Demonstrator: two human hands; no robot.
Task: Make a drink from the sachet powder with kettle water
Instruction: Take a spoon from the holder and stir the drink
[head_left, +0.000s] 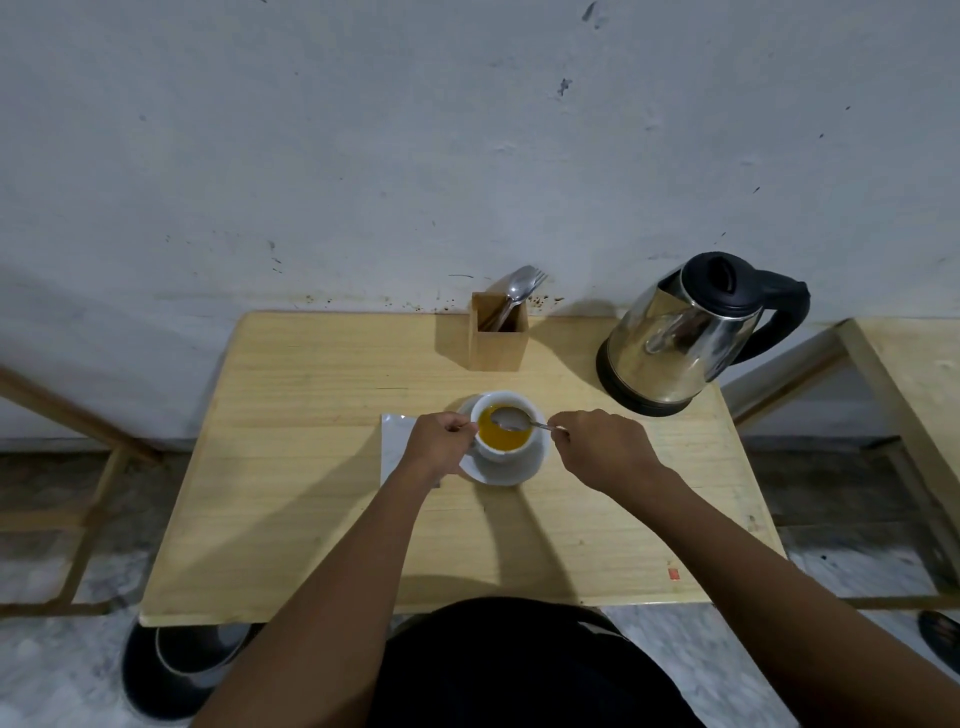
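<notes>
A white cup (506, 451) stands on a white saucer (511, 474) in the middle of the wooden table (322, 467). It holds an orange-yellow drink (501, 435). My right hand (605, 449) pinches the handle of a metal spoon (514, 418), whose bowl is over the drink. My left hand (439, 441) grips the cup's left side at its handle. A silvery sachet (396, 441) lies flat just left of the cup, partly under my left wrist. The steel kettle (691, 332) with black lid and handle stands at the back right.
A wooden cutlery box (497, 338) with spoons and a fork stands at the back by the wall. Another wooden table (914, 384) is to the right. A dark round object (176, 670) sits on the floor under the table's front left corner.
</notes>
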